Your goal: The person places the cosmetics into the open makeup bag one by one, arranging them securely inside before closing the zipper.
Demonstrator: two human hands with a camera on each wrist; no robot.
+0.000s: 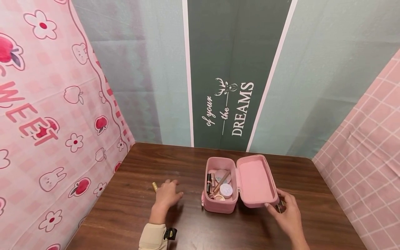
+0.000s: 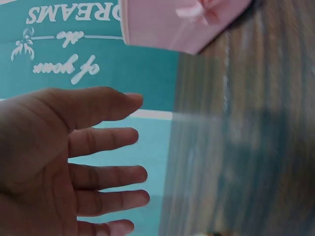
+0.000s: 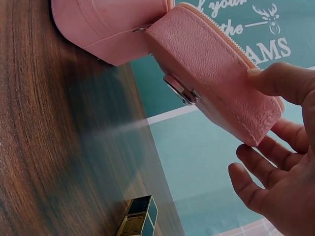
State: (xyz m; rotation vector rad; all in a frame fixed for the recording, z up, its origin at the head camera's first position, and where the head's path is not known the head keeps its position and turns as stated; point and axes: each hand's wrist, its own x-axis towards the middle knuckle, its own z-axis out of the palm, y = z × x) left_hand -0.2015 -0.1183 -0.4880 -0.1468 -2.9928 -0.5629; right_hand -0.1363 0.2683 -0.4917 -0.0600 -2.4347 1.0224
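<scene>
Fingers (image 3: 261, 167) at lid (image 3: 211, 73) — pink, stitched, zippered

We see passage rightward of the left fingers (image 2: 110, 176) to the pink case (image 1: 220, 207); gold tube (image 1: 155, 186) obstructs their outer side; hinged lid (image 1: 254, 182) blocks left of the right fingers (image 3: 266, 169).

Place: I work in a draped nook; home or studio, I cannot tell.
Cloths (image 1: 225, 45): printed, hung on three sides.
Surface (image 1: 125, 208): brown wood-grain.

A brown wood-grained table (image 1: 181, 161) is bordered by green, white-lettered fabric (image 1: 237, 41) behind, pink fruit-printed fabric (image 1: 59, 118) left, pink grid-lined fabric (image 1: 368, 139) right.
</scene>
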